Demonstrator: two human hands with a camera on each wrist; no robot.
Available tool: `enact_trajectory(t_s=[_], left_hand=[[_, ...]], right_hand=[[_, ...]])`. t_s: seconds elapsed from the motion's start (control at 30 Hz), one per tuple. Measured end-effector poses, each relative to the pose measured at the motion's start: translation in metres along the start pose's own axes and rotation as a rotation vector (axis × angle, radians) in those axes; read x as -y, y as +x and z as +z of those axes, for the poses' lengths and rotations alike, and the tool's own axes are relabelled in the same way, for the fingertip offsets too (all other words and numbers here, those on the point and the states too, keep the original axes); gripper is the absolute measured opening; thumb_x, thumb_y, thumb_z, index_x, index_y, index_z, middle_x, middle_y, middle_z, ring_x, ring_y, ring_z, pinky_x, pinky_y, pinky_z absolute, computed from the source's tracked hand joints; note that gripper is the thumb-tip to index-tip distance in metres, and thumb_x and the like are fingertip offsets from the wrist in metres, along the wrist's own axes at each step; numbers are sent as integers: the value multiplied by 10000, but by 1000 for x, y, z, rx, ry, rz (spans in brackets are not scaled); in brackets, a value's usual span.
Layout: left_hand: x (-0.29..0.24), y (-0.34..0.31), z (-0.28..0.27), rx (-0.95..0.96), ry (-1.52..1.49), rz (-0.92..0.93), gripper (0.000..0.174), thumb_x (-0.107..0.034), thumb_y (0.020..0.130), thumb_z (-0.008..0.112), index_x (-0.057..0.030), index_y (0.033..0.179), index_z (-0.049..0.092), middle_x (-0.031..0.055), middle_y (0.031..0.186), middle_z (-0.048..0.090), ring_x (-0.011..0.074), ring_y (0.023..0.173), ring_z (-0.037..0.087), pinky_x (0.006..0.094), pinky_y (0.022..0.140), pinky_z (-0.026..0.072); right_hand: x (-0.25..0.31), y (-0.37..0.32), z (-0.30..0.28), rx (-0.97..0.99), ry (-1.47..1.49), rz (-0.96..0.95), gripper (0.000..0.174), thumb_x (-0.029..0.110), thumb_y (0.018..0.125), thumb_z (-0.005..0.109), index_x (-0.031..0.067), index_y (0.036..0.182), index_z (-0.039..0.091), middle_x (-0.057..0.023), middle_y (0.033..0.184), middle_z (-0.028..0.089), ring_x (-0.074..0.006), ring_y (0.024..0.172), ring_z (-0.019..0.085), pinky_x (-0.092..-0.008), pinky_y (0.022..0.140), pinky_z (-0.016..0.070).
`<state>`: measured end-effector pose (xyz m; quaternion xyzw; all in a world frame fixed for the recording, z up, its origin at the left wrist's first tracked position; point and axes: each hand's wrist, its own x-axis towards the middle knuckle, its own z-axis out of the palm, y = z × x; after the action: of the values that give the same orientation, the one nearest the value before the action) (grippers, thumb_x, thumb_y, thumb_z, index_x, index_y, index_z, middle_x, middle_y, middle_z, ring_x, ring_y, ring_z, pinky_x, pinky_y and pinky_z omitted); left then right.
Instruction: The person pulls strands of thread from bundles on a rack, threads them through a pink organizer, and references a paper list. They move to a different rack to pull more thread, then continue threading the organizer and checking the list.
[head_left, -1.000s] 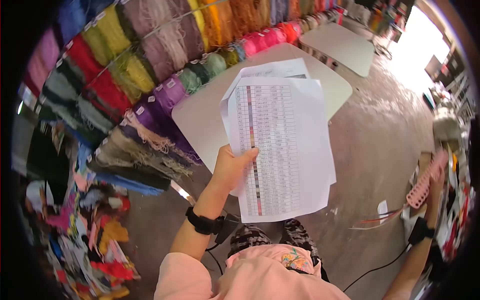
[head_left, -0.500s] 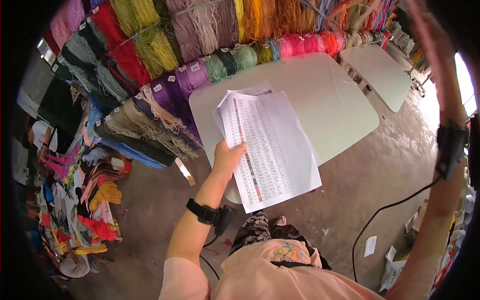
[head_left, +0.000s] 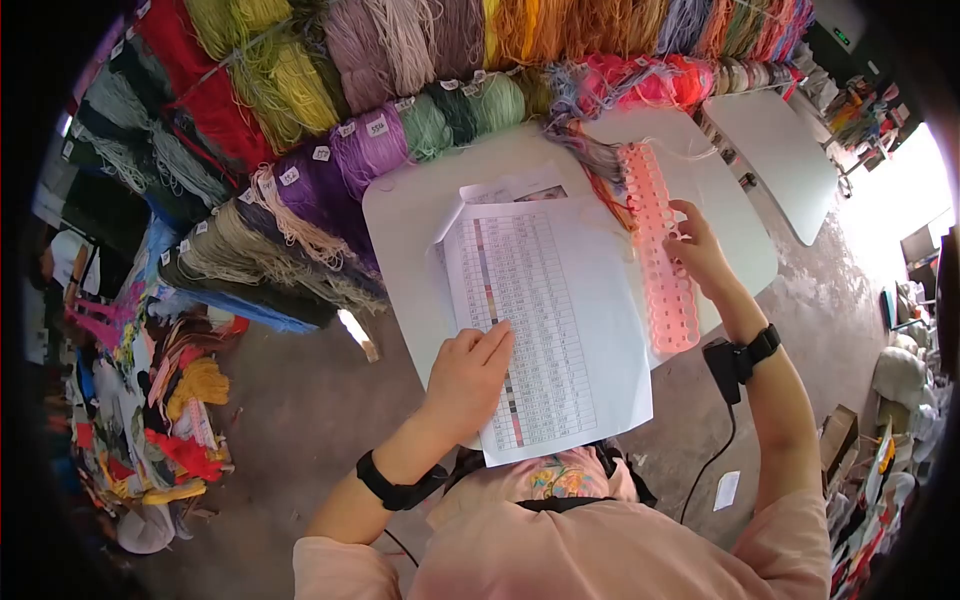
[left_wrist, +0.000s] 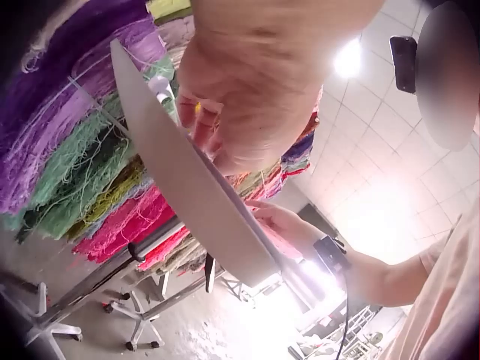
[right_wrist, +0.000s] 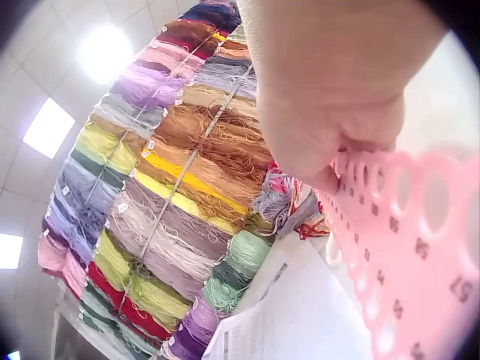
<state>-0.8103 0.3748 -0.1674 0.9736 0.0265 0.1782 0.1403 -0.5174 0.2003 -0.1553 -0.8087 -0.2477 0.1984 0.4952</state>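
Observation:
Printed sheets with a table and a coloured column [head_left: 575, 330] lie on the white table [head_left: 410, 215]. My left hand [head_left: 470, 385] rests on their left part, fingers pointing up the page. A pink plastic strip with holes along its edges [head_left: 655, 235] lies to the right, overlapping the paper's edge, with threads at its upper end. My right hand [head_left: 700, 250] holds the strip's right edge with bent fingers. In the right wrist view, printed numbers show on the pink strip [right_wrist: 405, 247] beside the right hand [right_wrist: 330, 97]. The left wrist view shows the left hand [left_wrist: 251, 97] above the tabletop edge [left_wrist: 187, 180].
Hanks of coloured yarn [head_left: 400, 45] hang on a rack behind the table, some with white tags. A second table [head_left: 775, 150] stands at the right. Piles of cloth and yarn [head_left: 190, 400] lie at the left, and assorted items [head_left: 880, 480] at the far right.
The right arm has come down from the upper right, bringing the pink strip and threads onto the table. The left hand has gone from gripping the raised sheets to resting on them.

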Motion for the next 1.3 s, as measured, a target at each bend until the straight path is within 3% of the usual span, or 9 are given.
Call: enact_trajectory(t_s=[0.27, 0.6, 0.8, 0.87, 0.93, 1.03, 1.17, 1.23, 1.3], left_hand=[[-19, 16, 10, 1, 111, -84, 369, 17, 608, 566, 62, 973, 535, 132, 1056, 536, 244, 739, 490, 307, 656, 443], [-34, 32, 14, -3, 161, -166, 346, 12, 628, 521, 78, 968, 525, 142, 1028, 530, 226, 753, 502, 314, 634, 442], [-25, 31, 10, 164, 48, -191, 288, -6, 667, 488, 29, 952, 513, 135, 986, 516, 287, 775, 517, 358, 657, 441], [-15, 38, 0, 468, 0, -185, 215, -54, 697, 495, -4, 905, 515, 126, 950, 512, 291, 800, 524, 372, 664, 440], [17, 35, -12, 482, -101, -61, 164, -96, 733, 494, -25, 880, 510, 111, 934, 513, 292, 805, 531, 379, 664, 444], [47, 69, -88, 309, 60, -22, 63, -91, 717, 473, -52, 757, 503, 110, 822, 517, 298, 759, 538, 407, 632, 440], [82, 119, -194, 120, 276, -117, 172, -88, 733, 520, -26, 888, 556, 122, 906, 571, 292, 839, 544, 369, 707, 459], [91, 142, -229, -59, 408, -83, 160, -76, 721, 530, -30, 869, 573, 118, 904, 579, 296, 827, 555, 374, 694, 468], [96, 163, -253, -228, 431, 55, 158, -50, 719, 530, -21, 869, 574, 119, 910, 581, 295, 829, 559, 361, 702, 471]], right_hand=[[-22, 41, -25, 89, -416, -239, 320, 103, 697, 536, 45, 1011, 522, -120, 933, 503, -214, 772, 525, -322, 688, 435], [41, 59, -23, 289, -289, -648, 242, 45, 697, 543, 13, 937, 548, -120, 980, 507, -248, 853, 525, -312, 696, 436], [83, 61, 24, 494, -131, -802, 209, 21, 689, 562, 10, 897, 556, -102, 901, 514, -206, 760, 522, -289, 619, 437], [87, 71, 39, 519, -74, -928, 171, 25, 696, 562, 15, 866, 568, -83, 820, 528, -182, 706, 529, -271, 564, 431], [108, 79, 51, 582, -89, -848, 112, 41, 706, 562, 21, 811, 593, -60, 776, 561, -140, 639, 533, -255, 526, 429], [159, 86, 66, 754, 171, -589, 125, 77, 767, 569, -11, 851, 595, -43, 776, 591, -91, 729, 539, -236, 627, 445], [243, 106, 90, 742, 223, -712, 152, 75, 806, 548, -37, 905, 580, -55, 833, 597, -106, 800, 554, -234, 705, 442], [276, 123, 107, 522, 148, -903, 157, 84, 778, 550, -6, 897, 598, -71, 760, 602, -102, 692, 549, -240, 635, 446], [314, 124, 108, 383, 40, -944, 149, 88, 786, 552, 3, 901, 594, -91, 824, 614, -118, 778, 567, -253, 707, 445]])
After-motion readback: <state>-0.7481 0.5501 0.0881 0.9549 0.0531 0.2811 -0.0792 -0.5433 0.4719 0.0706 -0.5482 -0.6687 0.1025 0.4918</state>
